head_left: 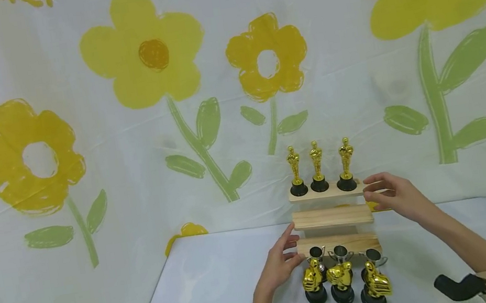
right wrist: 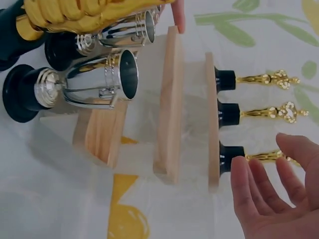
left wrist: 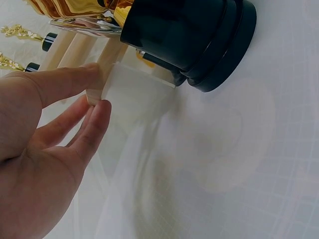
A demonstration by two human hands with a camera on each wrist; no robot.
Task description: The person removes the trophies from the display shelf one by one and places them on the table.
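A three-tier wooden display stand (head_left: 332, 217) stands at the back of the table. My left hand (head_left: 276, 263) is at its left side, thumb and fingertips pinching the end of a wooden board (left wrist: 107, 62). Three gold figure trophies (head_left: 317, 166) on black bases stand upright on the top board. Beside the rightmost of these figures is my right hand (head_left: 393, 194), fingers loosely bent and holding nothing. In the right wrist view the right fingers (right wrist: 241, 184) lie close to that trophy's black base (right wrist: 232, 158); whether they touch it I cannot tell.
Three silver cups (head_left: 340, 251) with black bases stand before the lowest board. Nearer still are three gold thumbs-up trophies (head_left: 341, 276) on black bases. The white table (head_left: 197, 286) meets a flower-printed cloth (head_left: 341, 77) behind it.
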